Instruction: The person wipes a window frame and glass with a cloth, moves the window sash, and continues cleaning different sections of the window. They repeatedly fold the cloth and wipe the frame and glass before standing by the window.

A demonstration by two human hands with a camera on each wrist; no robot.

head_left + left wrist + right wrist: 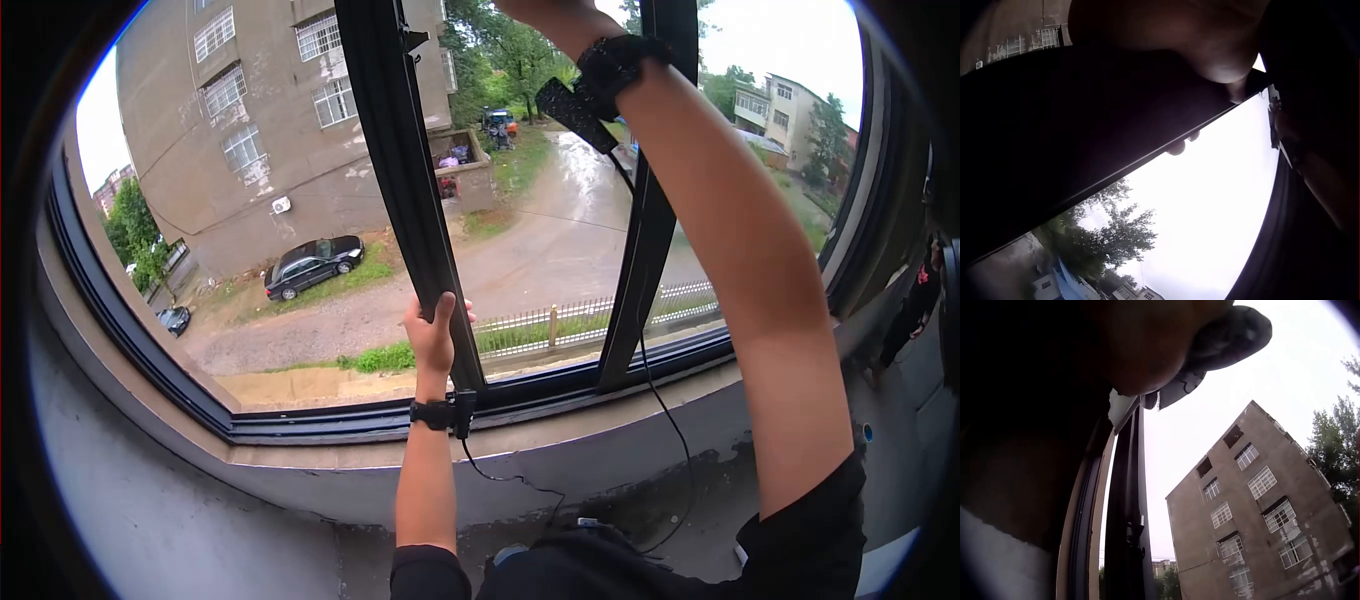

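Observation:
A dark upright window frame bar (405, 180) crosses the head view. My left hand (432, 335) grips its lower part, thumb on the room side. In the left wrist view, fingertips (1177, 147) show past the far edge of the wide dark bar (1085, 131). My right hand (560, 22) is raised high, cut off by the top edge of the head view, near a second upright bar (650, 200). The right wrist view shows the hand (1147, 347) beside a dark rounded thing (1232, 337); its fingers and contact are unclear.
The sill (330, 457) runs below the window, above a grey wall (150, 480). A cable (672, 420) hangs from the right wrist camera and another from the left. Outside are a building (250, 130), a black car (313, 265) and a fence (550, 328).

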